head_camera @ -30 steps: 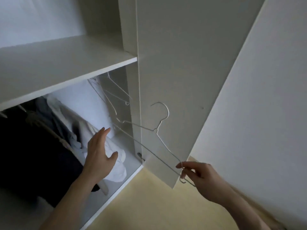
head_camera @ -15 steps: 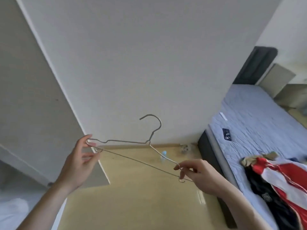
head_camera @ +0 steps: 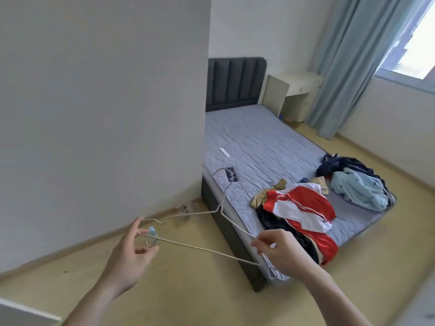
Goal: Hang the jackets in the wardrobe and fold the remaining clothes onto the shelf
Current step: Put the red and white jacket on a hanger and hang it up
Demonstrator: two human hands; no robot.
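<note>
Swung from the wall toward the bed (head_camera: 259, 142) and its clothes pile (head_camera: 303, 215), the thin, light, springy wire hanger (head_camera: 200, 248) hung between left hand (head_camera: 131, 250) and right hand (head_camera: 282, 252), each pinching an end, the sensible hold.

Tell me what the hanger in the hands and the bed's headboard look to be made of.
Thin pale wire hanger: apparently metal wire, possibly with a pale coating; it is slender, with a bent hook and kinked ends. Dark grey padded headboard: seemingly upholstered in matte fabric or faux leather, stitched into vertical padded channels; which one cannot be told.
</note>
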